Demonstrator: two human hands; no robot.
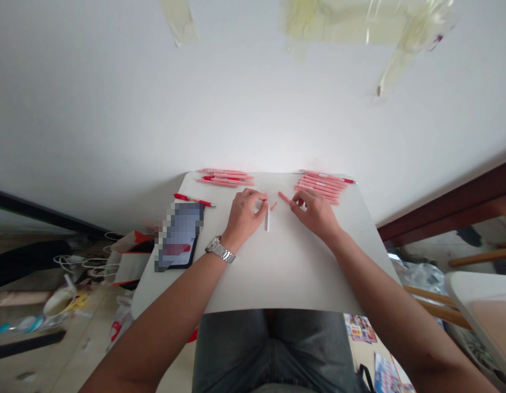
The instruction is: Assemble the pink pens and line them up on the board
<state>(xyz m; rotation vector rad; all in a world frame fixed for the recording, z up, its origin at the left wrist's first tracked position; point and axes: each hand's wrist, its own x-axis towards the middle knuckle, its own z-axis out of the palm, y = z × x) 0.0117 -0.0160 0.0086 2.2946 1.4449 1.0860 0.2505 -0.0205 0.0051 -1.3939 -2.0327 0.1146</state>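
My left hand (245,212), with a metal watch on the wrist, pinches the upper end of a slim pen part with a white lower length (268,221) above the white table. Thumb and fingertips cover part of it. My right hand (316,213) is closed on a pink pen barrel (284,197) that points up and to the left. Between the hands lies a small pink piece (273,206), too small to make out fully. Beyond my right hand is a row of pink pens (322,185). Another group of pink pens (226,179) lies beyond my left hand.
A red pen (191,200) lies near a phone (181,234) on the left of the white table (277,278). The wall (253,109) borders the table's far edge. A paper bag (132,259) and cables are on the floor at left; a wooden chair (436,305) stands at right.
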